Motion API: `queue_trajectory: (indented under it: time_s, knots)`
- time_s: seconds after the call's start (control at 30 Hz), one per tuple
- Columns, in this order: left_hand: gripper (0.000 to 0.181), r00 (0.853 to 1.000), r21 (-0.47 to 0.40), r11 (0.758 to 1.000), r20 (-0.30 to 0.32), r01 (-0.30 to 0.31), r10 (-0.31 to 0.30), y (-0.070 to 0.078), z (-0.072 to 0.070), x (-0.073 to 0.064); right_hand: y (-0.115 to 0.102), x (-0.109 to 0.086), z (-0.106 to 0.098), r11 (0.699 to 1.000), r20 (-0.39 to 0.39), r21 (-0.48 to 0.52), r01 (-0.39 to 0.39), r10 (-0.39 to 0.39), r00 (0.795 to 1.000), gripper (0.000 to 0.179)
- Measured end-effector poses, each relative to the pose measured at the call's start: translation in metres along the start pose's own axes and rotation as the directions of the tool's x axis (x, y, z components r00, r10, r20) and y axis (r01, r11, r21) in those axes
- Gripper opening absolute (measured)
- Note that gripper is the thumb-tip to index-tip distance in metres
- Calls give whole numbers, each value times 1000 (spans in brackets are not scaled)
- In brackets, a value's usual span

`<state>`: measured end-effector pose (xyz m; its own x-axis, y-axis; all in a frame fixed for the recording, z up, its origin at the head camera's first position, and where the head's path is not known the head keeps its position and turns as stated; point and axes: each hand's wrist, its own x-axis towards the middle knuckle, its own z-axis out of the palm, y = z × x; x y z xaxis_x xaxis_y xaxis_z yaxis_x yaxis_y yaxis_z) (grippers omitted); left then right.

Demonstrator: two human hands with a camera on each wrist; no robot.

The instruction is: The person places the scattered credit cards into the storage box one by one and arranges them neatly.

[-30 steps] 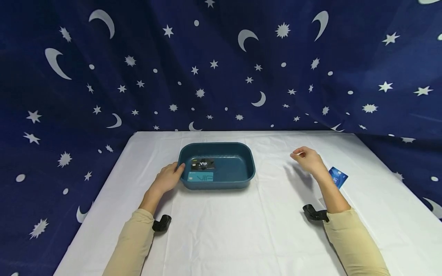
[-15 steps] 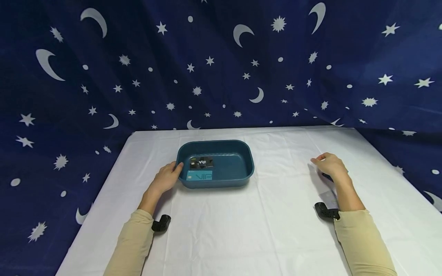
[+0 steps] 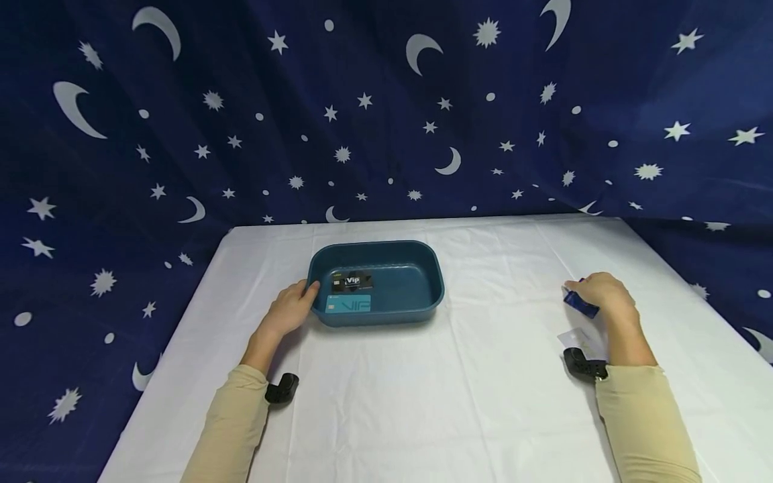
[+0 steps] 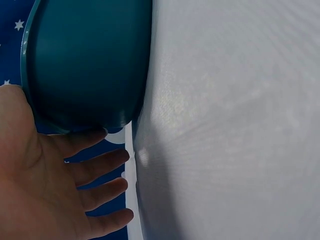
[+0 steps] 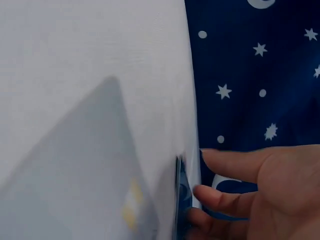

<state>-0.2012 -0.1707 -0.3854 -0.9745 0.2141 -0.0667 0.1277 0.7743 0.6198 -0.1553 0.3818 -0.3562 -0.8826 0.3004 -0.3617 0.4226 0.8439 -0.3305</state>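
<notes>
In the head view, my left hand (image 3: 290, 308) holds the left end of a dark teal basin (image 3: 386, 318), thumb over its rim. The left wrist view has the other fingers (image 4: 102, 167) outstretched and spread, one touching the basin's outer wall. Inside lie a black "Vip" card (image 3: 356, 282) and a light blue card (image 3: 348, 304). Over at the right, my right hand (image 3: 606, 295) is at a blue card (image 3: 582, 306), partly hidden by the hand. The right wrist view shows fingertips at that card, seen nearly edge-on, with the thumb apart from it.
A pale whitish card (image 3: 580, 342) lies on the white tablecloth (image 3: 386, 402), partly beneath the right wrist. A black wrist camera (image 3: 582, 365) sits on each wrist. Behind the table hangs a dark blue curtain (image 3: 386, 134) with moons and stars.
My right hand has moved right and down to the blue card, its fingertips now at the card's far edge. The left hand keeps its place on the basin, and the head view has shifted slightly.
</notes>
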Motion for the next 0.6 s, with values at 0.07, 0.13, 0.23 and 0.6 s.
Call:
queue_trajectory:
  time_s: [0.07, 0.13, 0.23, 0.6]
  knots:
    - [56, 1000, -2, 1000, 2, -1, 1, 0, 0, 0, 2, 1, 0, 1000, 38, -2, -16, 16, 999, 69]
    - [56, 1000, -5, 1000, 2, -1, 1, 0, -1, 0, 3, 1, -1, 999, 69, 15, -28, 27, 997, 66]
    - [56, 1000, -14, 1000, 1, -2, 2, 1, -1, 1, 3, 2, -2, 997, 81, 32, -73, 71, 994, 61]
    - [59, 1000, -26, 1000, 25, 15, -15, -1, 1, 3, 2, -1, 0, 966, 20, 19, -258, 257, 966, 96]
